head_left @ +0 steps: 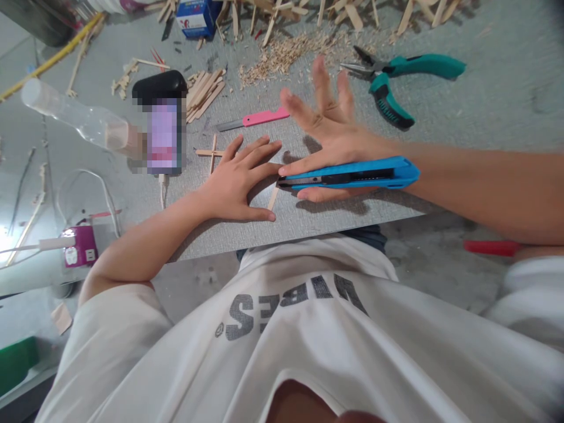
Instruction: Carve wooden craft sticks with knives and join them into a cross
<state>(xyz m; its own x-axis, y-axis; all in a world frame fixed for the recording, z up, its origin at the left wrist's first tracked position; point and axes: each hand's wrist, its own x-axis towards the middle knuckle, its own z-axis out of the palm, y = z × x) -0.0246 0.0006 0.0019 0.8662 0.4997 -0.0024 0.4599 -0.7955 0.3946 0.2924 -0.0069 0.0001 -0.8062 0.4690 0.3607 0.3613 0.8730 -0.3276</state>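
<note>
My left hand (240, 179) lies on the grey table with its fingers spread. A narrow wooden craft stick (274, 198) shows between its thumb and forefinger, partly hidden. In my right hand (330, 138) is a blue utility knife (374, 174), gripped along the thumb side while the other fingers stretch away. The knife's tip meets the upper end of the stick, close to my left forefinger. Just beyond my left hand, two craft sticks form a small cross (214, 153). A pink-handled blade (264, 118) lies flat past my fingertips.
Green-handled pliers (396, 70) rest beyond my right wrist. Farther off are wood chips (286, 56), stacked craft sticks (205, 94) and a blue box (197, 17). To the left sit a phone (163, 138), black case (159, 87) and clear bottle (83, 120). The table's near edge (299, 236) runs before my shirt.
</note>
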